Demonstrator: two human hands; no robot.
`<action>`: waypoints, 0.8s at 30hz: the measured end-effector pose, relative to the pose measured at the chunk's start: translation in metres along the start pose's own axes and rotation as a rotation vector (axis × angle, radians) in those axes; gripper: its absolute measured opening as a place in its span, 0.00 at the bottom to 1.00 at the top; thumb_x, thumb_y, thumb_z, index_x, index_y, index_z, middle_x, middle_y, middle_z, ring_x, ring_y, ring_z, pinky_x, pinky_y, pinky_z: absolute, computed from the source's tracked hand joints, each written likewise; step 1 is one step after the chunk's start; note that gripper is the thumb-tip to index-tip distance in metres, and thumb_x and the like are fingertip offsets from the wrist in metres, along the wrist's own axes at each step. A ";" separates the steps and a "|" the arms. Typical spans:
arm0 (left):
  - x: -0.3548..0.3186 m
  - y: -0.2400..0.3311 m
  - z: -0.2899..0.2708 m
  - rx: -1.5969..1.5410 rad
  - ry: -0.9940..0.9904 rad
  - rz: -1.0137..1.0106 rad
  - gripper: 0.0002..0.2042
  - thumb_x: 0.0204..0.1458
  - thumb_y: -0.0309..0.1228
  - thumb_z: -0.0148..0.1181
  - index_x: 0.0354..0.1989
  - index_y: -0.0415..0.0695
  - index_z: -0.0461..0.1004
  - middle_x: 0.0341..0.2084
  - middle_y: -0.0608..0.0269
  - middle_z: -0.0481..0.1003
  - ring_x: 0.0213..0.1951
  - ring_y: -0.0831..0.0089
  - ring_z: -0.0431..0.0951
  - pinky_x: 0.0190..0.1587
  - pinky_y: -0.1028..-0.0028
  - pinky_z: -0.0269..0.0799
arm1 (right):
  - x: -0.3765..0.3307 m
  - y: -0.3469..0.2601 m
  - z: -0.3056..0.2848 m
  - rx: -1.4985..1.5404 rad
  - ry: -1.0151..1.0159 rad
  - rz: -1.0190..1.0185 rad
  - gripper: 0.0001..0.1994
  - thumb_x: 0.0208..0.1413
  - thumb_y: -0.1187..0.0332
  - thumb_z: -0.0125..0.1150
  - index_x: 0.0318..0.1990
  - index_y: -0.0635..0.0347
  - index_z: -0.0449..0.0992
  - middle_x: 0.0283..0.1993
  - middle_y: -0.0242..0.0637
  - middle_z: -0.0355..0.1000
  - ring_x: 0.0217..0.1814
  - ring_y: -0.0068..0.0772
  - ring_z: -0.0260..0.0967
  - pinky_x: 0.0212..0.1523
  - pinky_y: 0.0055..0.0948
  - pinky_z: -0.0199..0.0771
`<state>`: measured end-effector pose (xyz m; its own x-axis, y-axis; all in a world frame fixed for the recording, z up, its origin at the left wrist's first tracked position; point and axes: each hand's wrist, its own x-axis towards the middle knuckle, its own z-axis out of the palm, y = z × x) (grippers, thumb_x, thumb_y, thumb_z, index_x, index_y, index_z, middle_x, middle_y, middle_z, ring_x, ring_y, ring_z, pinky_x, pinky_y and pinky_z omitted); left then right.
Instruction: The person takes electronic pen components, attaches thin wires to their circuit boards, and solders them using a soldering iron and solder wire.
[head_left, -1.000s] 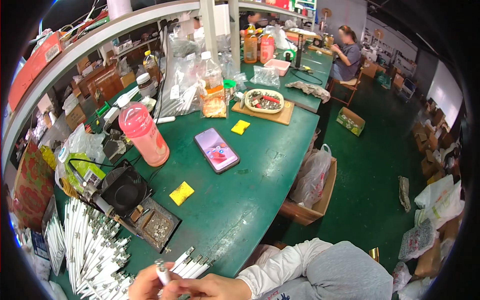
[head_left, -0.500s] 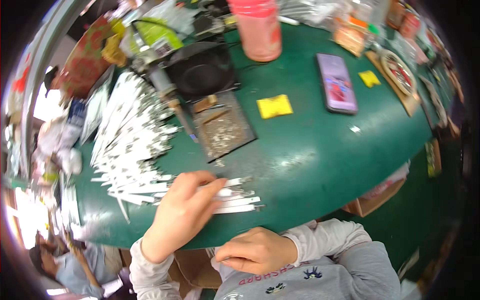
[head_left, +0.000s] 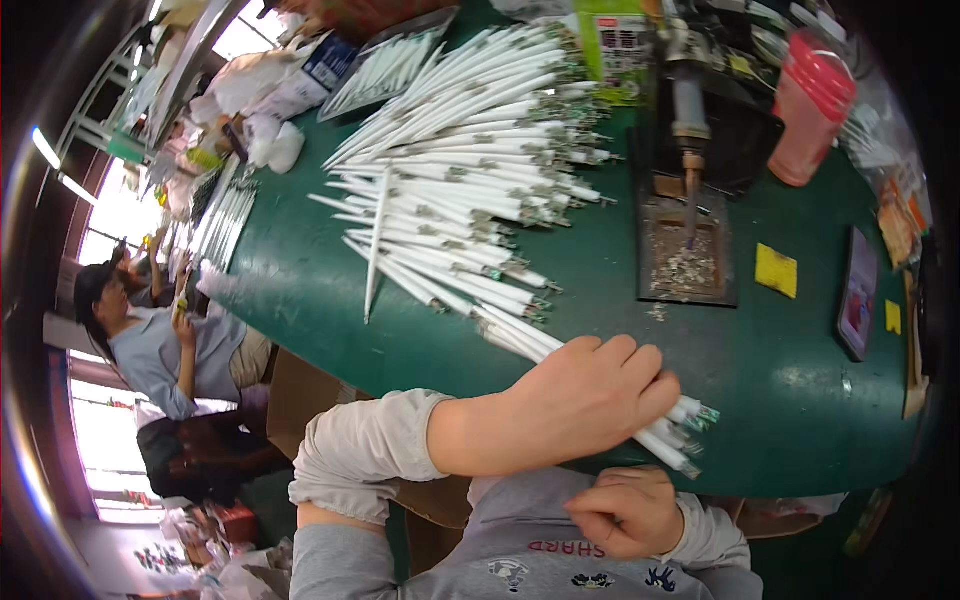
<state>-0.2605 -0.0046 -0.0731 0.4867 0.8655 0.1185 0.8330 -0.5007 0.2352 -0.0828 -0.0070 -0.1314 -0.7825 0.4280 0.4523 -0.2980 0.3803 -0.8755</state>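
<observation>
hands parted, left hand [head_left: 588,402] over a bundle of white sticks [head_left: 525,333]
a second ago both met at one stick; now it is probably laid down. nearside of the solder tray [head_left: 648,272], the left arches palm-down across the bundle; the right hand [head_left: 628,512], farther nearside, is curled. i cannot tell either grip.

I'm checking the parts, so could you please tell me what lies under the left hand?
White rods show on both sides of the left hand; whatever it covers between them cannot be seen.
</observation>
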 end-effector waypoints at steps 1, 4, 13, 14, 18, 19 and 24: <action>-0.002 0.005 -0.010 0.035 0.009 -0.048 0.14 0.39 0.28 0.56 0.37 0.42 0.66 0.24 0.64 0.61 0.28 0.66 0.68 0.29 0.68 0.66 | 0.004 0.000 -0.001 0.006 -0.023 0.005 0.10 0.41 0.76 0.63 0.34 0.62 0.73 0.21 0.38 0.68 0.19 0.36 0.67 0.20 0.27 0.67; -0.046 -0.002 -0.062 0.034 0.111 -0.299 0.12 0.38 0.29 0.55 0.34 0.44 0.69 0.25 0.62 0.66 0.28 0.67 0.70 0.26 0.72 0.66 | -0.012 0.009 -0.002 -0.070 0.047 0.085 0.11 0.38 0.81 0.61 0.33 0.63 0.74 0.18 0.37 0.67 0.17 0.34 0.66 0.17 0.27 0.65; -0.298 -0.023 0.057 -1.071 -0.156 -0.959 0.11 0.53 0.32 0.54 0.42 0.41 0.69 0.29 0.66 0.72 0.26 0.77 0.71 0.30 0.77 0.68 | 0.005 0.001 0.009 -0.064 0.085 0.102 0.06 0.42 0.78 0.62 0.30 0.63 0.73 0.15 0.33 0.65 0.11 0.23 0.56 0.13 0.21 0.55; -0.308 -0.029 0.093 -1.113 -0.234 -1.086 0.13 0.53 0.33 0.55 0.43 0.41 0.68 0.29 0.66 0.72 0.27 0.78 0.71 0.30 0.77 0.68 | 0.002 0.001 0.010 -0.059 0.144 0.094 0.05 0.44 0.76 0.61 0.30 0.63 0.72 0.15 0.32 0.64 0.11 0.21 0.54 0.13 0.20 0.53; -0.362 -0.042 0.248 -1.082 -0.383 -1.361 0.15 0.50 0.36 0.57 0.42 0.40 0.67 0.27 0.65 0.71 0.27 0.78 0.71 0.30 0.76 0.68 | -0.008 -0.002 0.012 -0.079 0.276 0.179 0.05 0.45 0.76 0.60 0.29 0.63 0.69 0.15 0.31 0.62 0.13 0.20 0.53 0.14 0.19 0.48; -0.362 -0.043 0.270 -1.065 -0.378 -1.421 0.16 0.50 0.36 0.57 0.42 0.40 0.68 0.27 0.63 0.71 0.27 0.78 0.71 0.30 0.76 0.68 | -0.010 -0.001 0.016 -0.084 0.276 0.182 0.05 0.45 0.76 0.60 0.29 0.63 0.69 0.15 0.31 0.62 0.13 0.20 0.53 0.14 0.19 0.48; -0.368 -0.052 0.344 -0.889 -0.289 -1.401 0.17 0.47 0.34 0.58 0.43 0.38 0.68 0.30 0.52 0.74 0.31 0.65 0.75 0.32 0.69 0.71 | -0.012 -0.002 0.017 -0.104 0.366 0.198 0.07 0.46 0.75 0.59 0.30 0.64 0.66 0.17 0.31 0.60 0.16 0.20 0.54 0.18 0.19 0.50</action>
<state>-0.3929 -0.3026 -0.4608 -0.3352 0.5237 -0.7832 0.2881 0.8484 0.4441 -0.0823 -0.0266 -0.1380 -0.5676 0.7567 0.3245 -0.0902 0.3347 -0.9380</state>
